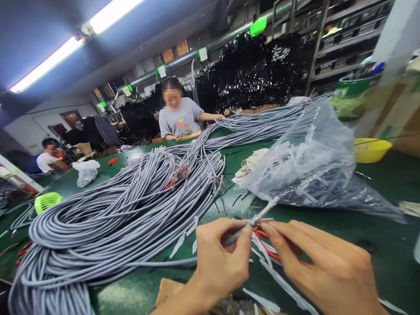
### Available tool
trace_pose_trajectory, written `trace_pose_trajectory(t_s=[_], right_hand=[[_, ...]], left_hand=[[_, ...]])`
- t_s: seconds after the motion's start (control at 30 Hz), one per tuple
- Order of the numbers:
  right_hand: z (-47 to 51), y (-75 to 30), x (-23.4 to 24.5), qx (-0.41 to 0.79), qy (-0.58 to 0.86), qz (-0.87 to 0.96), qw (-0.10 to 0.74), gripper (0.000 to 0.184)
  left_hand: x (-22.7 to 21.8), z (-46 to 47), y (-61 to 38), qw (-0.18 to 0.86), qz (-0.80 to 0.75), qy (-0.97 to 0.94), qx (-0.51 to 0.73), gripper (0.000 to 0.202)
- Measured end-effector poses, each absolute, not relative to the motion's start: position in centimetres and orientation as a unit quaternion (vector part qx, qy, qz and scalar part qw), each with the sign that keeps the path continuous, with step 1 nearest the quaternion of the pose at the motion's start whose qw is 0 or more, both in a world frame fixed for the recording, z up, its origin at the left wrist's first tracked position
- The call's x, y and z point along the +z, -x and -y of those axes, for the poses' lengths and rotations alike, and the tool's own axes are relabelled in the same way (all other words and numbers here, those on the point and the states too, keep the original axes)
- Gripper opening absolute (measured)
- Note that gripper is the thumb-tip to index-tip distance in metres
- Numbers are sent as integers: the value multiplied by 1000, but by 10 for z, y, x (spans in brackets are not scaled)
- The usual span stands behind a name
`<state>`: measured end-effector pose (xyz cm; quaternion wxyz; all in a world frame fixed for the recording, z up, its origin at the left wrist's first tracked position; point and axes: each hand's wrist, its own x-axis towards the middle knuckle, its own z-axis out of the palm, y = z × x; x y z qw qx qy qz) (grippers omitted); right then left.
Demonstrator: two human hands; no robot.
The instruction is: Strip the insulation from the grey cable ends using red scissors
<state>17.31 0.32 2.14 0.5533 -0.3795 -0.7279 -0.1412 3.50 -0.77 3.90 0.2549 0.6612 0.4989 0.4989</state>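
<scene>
My left hand (224, 252) is closed on a grey cable near its end, thumb and forefinger pinching it. From that grip the stripped cable end (267, 210) sticks out up and to the right, whitish and frayed-looking at its base. My right hand (321, 260) is just beside it, thumb and fingertips pressed together near the frayed part. Whatever lies between those fingertips is too small to make out. Red tool handles (264, 242) show behind and below the fingers. White strips (287, 286) of wrapping lie under my hands.
Looped grey cables (121, 221) cover the left of the green table (122, 298). A clear plastic bag (304, 170) of scraps stands to the right, near a yellow dish (373, 149) and a green tub (353, 94). A co-worker (180, 114) sits opposite.
</scene>
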Motion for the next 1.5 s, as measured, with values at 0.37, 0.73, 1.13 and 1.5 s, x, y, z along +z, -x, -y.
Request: trace_pose_trajectory(t_s=[0.37, 0.73, 1.13, 1.5], right_hand=[[8, -167, 21, -91, 303, 741, 592, 15], [-3, -173, 18, -163, 371, 728, 553, 16], [-6, -172, 23, -75, 392, 730, 556, 23], [3, -170, 18, -103, 351, 739, 565, 15]], left_hand=[[36, 5, -36, 185, -514, -685, 482, 20], [40, -2, -31, 336, -512, -622, 488, 30], [35, 7, -34, 165, -480, -706, 493, 19], [38, -4, -31, 295, -527, -654, 455, 33]])
